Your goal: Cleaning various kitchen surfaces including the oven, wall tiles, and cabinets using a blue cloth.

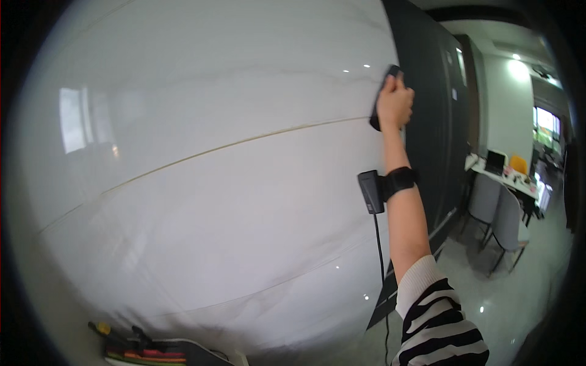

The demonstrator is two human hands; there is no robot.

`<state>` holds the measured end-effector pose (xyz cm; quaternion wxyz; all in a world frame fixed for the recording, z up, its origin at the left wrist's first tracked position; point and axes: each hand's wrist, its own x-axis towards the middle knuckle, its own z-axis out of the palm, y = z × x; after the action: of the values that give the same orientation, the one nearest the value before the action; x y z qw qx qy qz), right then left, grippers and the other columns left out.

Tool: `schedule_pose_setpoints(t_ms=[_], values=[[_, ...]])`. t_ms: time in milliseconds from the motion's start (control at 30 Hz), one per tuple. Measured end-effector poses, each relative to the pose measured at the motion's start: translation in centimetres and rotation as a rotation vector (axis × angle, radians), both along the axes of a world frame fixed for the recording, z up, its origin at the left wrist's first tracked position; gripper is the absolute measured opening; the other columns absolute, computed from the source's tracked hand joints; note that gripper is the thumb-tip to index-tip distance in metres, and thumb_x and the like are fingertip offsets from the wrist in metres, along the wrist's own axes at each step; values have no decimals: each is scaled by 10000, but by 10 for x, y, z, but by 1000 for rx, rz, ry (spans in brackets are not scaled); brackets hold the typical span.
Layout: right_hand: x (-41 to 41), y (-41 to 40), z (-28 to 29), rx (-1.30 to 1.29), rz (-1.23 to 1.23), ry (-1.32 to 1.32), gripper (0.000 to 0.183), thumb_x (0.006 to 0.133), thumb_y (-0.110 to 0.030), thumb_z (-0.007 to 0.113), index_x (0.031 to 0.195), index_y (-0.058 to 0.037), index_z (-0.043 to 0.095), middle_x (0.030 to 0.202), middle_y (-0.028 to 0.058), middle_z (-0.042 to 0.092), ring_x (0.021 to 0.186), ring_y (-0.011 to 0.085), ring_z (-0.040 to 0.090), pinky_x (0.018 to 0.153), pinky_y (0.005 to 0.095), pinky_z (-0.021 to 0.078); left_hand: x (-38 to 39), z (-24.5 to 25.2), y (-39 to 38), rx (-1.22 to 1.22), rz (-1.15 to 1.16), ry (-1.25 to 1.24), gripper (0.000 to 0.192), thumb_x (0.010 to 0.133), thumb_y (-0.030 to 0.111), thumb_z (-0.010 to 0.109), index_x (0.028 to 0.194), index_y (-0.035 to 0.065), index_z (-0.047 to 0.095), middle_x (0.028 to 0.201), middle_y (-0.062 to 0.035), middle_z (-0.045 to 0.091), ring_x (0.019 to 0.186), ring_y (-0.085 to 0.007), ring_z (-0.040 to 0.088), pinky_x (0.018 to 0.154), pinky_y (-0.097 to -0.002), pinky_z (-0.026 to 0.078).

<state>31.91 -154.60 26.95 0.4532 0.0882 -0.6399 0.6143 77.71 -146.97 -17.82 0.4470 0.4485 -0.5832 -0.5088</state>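
My right hand (395, 101) is raised at the upper right and grips a dark handheld object (382, 100), held flat against the white marble-look wall tile (238, 192) at its right edge. What kind of object it is cannot be told. A black strap (399, 183) circles the forearm and carries a small black box (371, 192) with a cable hanging down. One thin gold-coloured joint line (219, 147) runs across the wall and meets the held object's lower end. My left hand is out of view.
Beside the wall's right edge stands a dark panel (432, 123). Farther right are grey chairs (506, 219) at a white table (517, 183) with a laptop (495, 162). A dark container (194, 352) with colourful items sits at the bottom left. Glossy floor (485, 293) shows at lower right.
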Motion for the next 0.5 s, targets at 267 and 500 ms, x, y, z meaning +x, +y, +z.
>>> schedule_pose_setpoints(t_ms=[267, 500], values=[[147, -53, 18, 54, 55, 397, 369, 852, -340, 394, 1176, -170, 446, 922, 129, 485, 652, 320, 574, 557, 406, 473, 34, -36, 37, -109, 406, -43, 116, 575, -31, 347, 499, 16, 421, 455, -38, 394, 476, -118, 379, 462, -271, 316], [329, -105, 42, 120, 240, 787, 333, 805, -298, 492, 1079, -110, 503, 879, 111, 478, 575, 261, 567, 435, 352, 469, 94, -62, 75, -184, 880, 40, 120, 593, -39, 384, 522, 30, 453, 478, -3, 386, 485, -99, 346, 450, -242, 275]])
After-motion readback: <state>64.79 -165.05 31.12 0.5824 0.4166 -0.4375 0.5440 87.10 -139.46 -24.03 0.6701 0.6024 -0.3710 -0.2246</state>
